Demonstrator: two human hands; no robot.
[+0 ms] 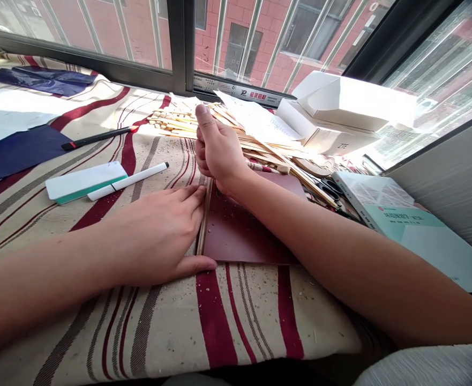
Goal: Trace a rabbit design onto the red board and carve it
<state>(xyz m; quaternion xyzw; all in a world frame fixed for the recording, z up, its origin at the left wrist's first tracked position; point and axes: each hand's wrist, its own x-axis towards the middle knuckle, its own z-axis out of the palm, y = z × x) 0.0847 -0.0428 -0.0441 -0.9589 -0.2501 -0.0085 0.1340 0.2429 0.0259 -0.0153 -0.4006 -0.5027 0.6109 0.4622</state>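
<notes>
My left hand [161, 233] lies flat with its fingers stretched out. Its fingertips and thumb rest at the left side of a maroon board [252, 230]. Along that side runs a thin wooden stick [204, 225], partly covered by the fingers. Over the board's far left corner, my right hand [219, 150] is closed in a fist with the thumb up. Whatever it grips is hidden behind the fingers. Small crumbs are scattered on the board and on the striped cloth [171, 321].
Behind my right hand lies a pile of wooden sticks [175, 120] with papers. An open white box [340, 128], black scissors [329, 187] and a book [412, 225] are on the right. Left are a white marker [129, 181], a white-and-green piece [85, 182] and a black pen [95, 138].
</notes>
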